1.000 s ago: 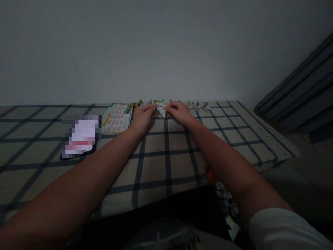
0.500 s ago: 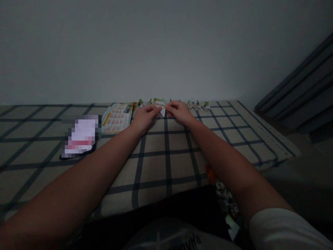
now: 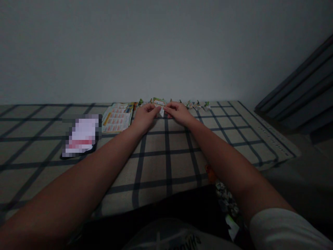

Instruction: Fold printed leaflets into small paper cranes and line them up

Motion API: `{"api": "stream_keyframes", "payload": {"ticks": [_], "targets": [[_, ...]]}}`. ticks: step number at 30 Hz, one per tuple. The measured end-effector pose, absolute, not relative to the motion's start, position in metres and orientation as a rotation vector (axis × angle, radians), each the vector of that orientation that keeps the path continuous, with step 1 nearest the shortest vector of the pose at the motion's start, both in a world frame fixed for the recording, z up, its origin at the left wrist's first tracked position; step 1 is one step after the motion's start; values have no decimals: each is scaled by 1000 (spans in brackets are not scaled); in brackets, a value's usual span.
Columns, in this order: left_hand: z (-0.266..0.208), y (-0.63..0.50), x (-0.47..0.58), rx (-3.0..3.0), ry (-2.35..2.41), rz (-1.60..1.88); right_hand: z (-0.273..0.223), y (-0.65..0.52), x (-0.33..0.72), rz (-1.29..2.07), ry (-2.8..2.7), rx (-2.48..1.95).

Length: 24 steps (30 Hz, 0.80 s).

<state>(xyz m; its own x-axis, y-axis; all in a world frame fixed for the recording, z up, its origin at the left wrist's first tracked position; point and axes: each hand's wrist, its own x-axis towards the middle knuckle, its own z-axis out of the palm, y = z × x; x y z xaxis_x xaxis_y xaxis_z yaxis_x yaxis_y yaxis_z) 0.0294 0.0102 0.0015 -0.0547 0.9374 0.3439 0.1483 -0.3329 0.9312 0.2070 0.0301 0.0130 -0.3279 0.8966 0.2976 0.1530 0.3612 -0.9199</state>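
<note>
A small piece of printed paper (image 3: 161, 111), partly folded, is held between my two hands over the far part of the table. My left hand (image 3: 145, 116) pinches its left side between thumb and fingers. On its right side, my right hand (image 3: 178, 112) grips it the same way, the fingertips close to those of the left. Just behind my hands lie several small folded paper pieces (image 3: 197, 105) in a row along the wall. The fingers cover part of the paper, so its exact shape is hard to make out.
Left of my hands lies a stack of printed leaflets (image 3: 117, 118). Nearer on the left is a phone (image 3: 82, 133) with a blurred bright screen. A checked cloth (image 3: 156, 166) covers the table. More folded papers (image 3: 226, 199) sit below the near edge, by my right forearm.
The paper between my fingers has shifted slightly, and my right fingertips have moved a little left, closer to the left hand. Everything else looks the same.
</note>
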Motion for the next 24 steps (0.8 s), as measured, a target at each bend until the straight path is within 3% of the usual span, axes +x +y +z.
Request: {"api": "stream_keyframes", "payload": {"ticks": [24], "targets": [[1,11,27,1696,1169,1303,19,29,209,1003,-1694,-993]]}}
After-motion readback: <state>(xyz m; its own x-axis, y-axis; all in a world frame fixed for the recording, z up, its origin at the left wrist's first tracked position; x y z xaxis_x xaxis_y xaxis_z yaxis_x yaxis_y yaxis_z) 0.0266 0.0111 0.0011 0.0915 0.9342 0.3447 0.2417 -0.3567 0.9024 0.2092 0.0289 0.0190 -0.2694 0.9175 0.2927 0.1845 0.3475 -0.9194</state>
